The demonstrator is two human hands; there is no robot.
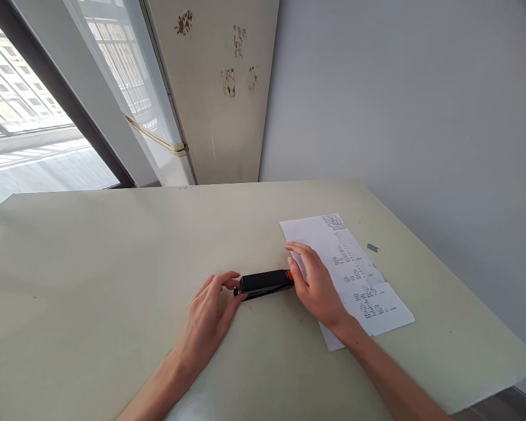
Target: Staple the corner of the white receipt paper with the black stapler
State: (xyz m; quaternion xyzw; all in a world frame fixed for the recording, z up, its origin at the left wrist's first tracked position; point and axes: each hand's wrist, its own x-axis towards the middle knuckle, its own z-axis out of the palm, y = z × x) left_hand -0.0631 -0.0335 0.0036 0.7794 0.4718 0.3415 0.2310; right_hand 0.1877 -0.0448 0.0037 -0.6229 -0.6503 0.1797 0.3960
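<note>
A black stapler (265, 282) with a red patch at its right end lies on the pale tabletop. My left hand (210, 310) is closed around the stapler's left end, thumb low at the near side and fingers at the far side. At the red end, my right hand (318, 286) is open, its fingers extended and its thumb a little apart from them. The palm side of that hand is hidden, so any contact with the stapler is unclear. Under the right hand and wrist lies a white sheet of paper (355, 263) with printed text.
A small grey strip (372, 248) rests to the right of the paper. The table (114, 263) meets a plain wall (398, 105) at the right. Beyond its far edge stand a stained cream panel (219, 128) and a glazed door with a handle (155, 137).
</note>
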